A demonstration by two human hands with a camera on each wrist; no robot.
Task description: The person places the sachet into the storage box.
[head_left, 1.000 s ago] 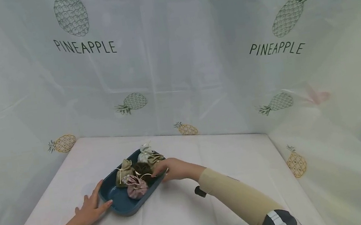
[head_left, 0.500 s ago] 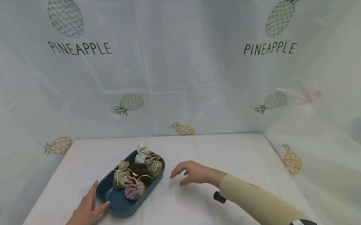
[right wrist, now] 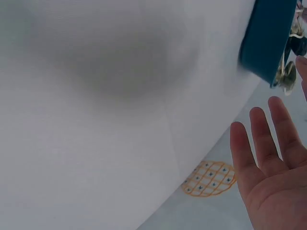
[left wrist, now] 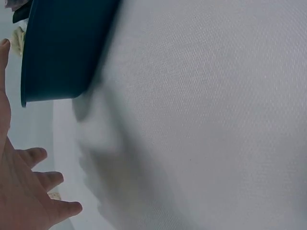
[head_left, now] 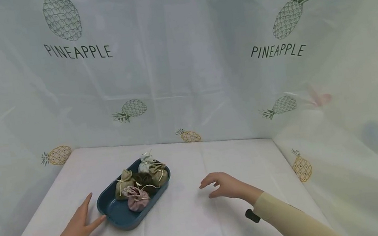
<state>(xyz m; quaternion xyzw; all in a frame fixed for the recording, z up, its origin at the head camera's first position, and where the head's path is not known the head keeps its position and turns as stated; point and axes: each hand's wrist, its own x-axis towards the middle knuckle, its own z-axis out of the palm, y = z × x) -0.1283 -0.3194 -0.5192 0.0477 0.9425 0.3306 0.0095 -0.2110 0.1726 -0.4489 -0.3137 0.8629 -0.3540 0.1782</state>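
Observation:
A dark blue tray (head_left: 125, 224) with rounded corners stands on the white-covered table, holding several small drawstring pouches. Among them are a pink pouch (head_left: 138, 199), a dark brown pouch (head_left: 144, 181), an olive pouch (head_left: 124, 186), a tan pouch (head_left: 159, 175) and a pale pouch (head_left: 146, 164). My left hand (head_left: 78, 228) is beside the tray's near left end, fingers spread and holding nothing; its thumb tip is right at the rim in the head view. To the right of the tray, my right hand (head_left: 224, 185) hovers over the table with relaxed, slightly bent fingers and nothing in them.
The white tablecloth (head_left: 181, 222) covers the table up to its back edge. Behind and at the sides hangs a pale sheet (head_left: 180, 55) printed with pineapples. A small black device (head_left: 252, 215) is worn at my right wrist.
My right hand has left the pouches at the tray's right end and moved off to the right. My left hand has drawn back slightly from the tray's left side. The pouches stay in place.

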